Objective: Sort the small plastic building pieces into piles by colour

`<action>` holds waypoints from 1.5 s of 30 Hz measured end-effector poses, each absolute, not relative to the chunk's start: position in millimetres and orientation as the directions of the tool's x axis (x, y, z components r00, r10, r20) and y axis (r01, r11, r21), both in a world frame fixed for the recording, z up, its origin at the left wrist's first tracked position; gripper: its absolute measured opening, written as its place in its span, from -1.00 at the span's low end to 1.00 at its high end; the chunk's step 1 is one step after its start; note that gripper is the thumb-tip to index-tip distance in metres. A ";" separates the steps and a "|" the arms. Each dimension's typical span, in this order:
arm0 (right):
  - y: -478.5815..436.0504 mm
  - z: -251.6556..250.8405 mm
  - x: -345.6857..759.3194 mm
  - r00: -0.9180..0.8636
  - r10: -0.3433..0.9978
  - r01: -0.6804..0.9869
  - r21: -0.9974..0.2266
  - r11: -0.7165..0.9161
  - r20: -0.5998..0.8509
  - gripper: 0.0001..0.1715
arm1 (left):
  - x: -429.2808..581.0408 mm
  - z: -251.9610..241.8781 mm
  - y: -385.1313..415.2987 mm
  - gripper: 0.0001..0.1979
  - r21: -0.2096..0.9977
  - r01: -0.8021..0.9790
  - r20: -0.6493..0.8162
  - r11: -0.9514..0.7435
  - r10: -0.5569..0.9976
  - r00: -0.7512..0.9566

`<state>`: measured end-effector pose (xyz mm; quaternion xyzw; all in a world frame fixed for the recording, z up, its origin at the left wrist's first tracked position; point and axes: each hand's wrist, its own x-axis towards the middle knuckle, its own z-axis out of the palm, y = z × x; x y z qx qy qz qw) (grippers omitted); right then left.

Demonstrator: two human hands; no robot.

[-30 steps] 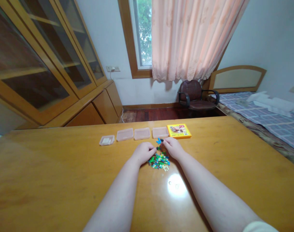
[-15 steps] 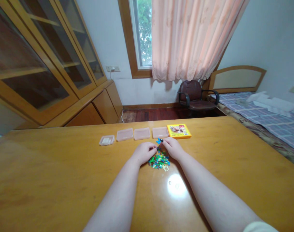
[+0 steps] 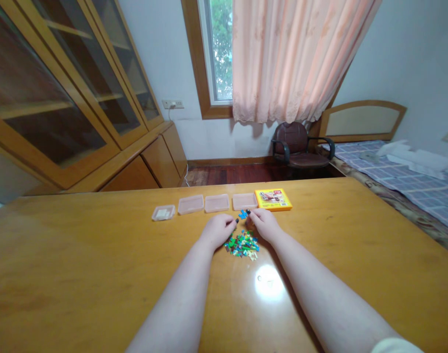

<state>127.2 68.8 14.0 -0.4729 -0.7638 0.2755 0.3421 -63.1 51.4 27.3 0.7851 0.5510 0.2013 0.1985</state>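
Observation:
A loose pile of small toy bricks [image 3: 242, 244], in green, blue, white, yellow and dark colours, lies on the table between my wrists. Beyond it sits a small cluster of blue bricks [image 3: 242, 214]. My left hand [image 3: 218, 231] rests at the pile's left far edge, fingers curled and thumb near the fingertips; whatever it may pinch is too small to see. On the other side, my right hand [image 3: 265, 225] has its thumb and fingers bent together beside the blue cluster. Its fingertips are partly hidden, so I cannot make out what they hold.
Three shallow clear trays [image 3: 190, 204] stand in a row along the table's far side. Left of them is a smaller clear box [image 3: 163, 213] with white pieces inside. A yellow box [image 3: 273, 199] lies at the row's right end. The wooden table [image 3: 98, 264] spreads widely around.
My hands have drawn slightly apart at the fingertips. More of the blue cluster shows between them, and the pile's far edge is less covered.

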 end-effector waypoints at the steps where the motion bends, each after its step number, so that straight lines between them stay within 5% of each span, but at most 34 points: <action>1: 68.4 14.5 127.4 -0.329 0.906 0.521 -0.749 0.409 0.266 -0.56 | -62.8 27.9 51.0 -0.65 0.537 0.778 0.100 -0.326 0.940 0.326; 6: 65.1 15.6 125.9 -0.456 0.863 0.469 -0.765 0.441 0.218 -0.61 | -62.8 29.1 51.1 -0.65 0.573 0.763 0.084 -0.299 0.948 0.308; 13: 69.9 13.5 125.9 -0.326 0.912 0.524 -0.756 0.393 0.248 -0.56 | -64.1 24.8 52.7 -0.65 0.586 0.761 0.062 -0.277 0.952 0.299; 24: 63.3 15.2 125.8 -0.516 0.835 0.397 -0.811 0.430 0.189 -0.58 | -64.0 27.6 51.7 -0.62 0.592 0.769 0.022 -0.241 0.959 0.284; 31: 65.9 14.0 126.6 -0.416 0.881 0.477 -0.770 0.423 0.226 -0.62 | -63.8 25.1 53.0 -0.64 0.589 0.769 0.033 -0.246 0.959 0.282; 45: 63.9 15.2 124.9 -0.482 0.864 0.444 -0.809 0.385 0.147 -0.63 | -61.9 27.6 53.2 -0.64 0.611 0.762 0.006 -0.217 0.963 0.269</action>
